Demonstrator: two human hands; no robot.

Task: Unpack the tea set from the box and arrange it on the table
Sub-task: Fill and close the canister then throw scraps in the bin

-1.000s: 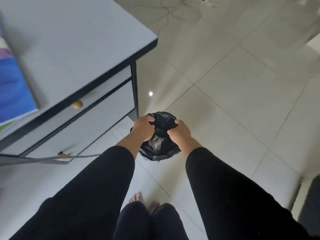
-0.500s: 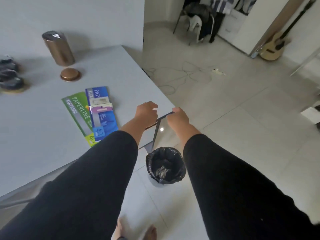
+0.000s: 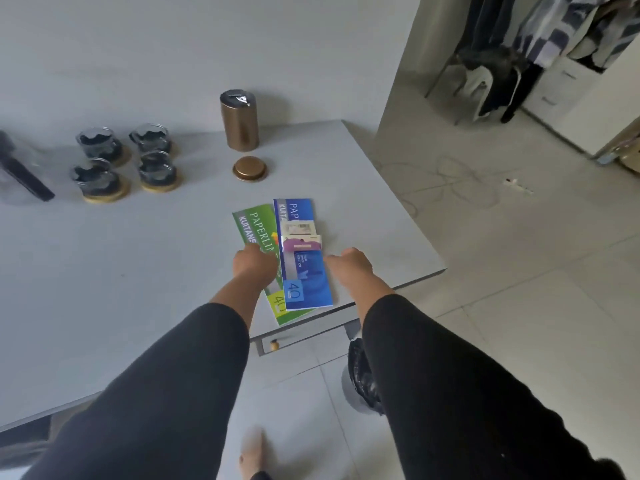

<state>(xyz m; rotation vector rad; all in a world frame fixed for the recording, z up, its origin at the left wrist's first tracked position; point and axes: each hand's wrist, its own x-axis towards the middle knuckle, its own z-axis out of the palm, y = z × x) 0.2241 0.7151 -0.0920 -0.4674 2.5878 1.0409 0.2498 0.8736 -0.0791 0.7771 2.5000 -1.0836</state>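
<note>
Both hands reach out over the near right part of the grey table (image 3: 104, 271), black sleeves covering the forearms. The left hand (image 3: 254, 266) has its fingers curled under and lies over the green receipt book (image 3: 254, 225); whether it grips the book or only rests on it cannot be told. The right hand (image 3: 351, 263) hovers just right of the blue receipt book (image 3: 306, 282), fingers loosely curled, holding nothing. The blue book overlaps the green one, with small cards (image 3: 299, 235) lying on top. Farther back stands an upright bronze canister (image 3: 239, 121), its round lid (image 3: 250, 168) lying flat on the table just in front of it. At the far left, four glass tea cups (image 3: 124, 159) sit on golden saucers in a two-by-two group, and a glass teapot with a dark handle (image 3: 24, 174) is blurred at the left edge. A bin lined with a black bag (image 3: 360, 379) stands on the tiled floor below the table's near right corner.
</note>
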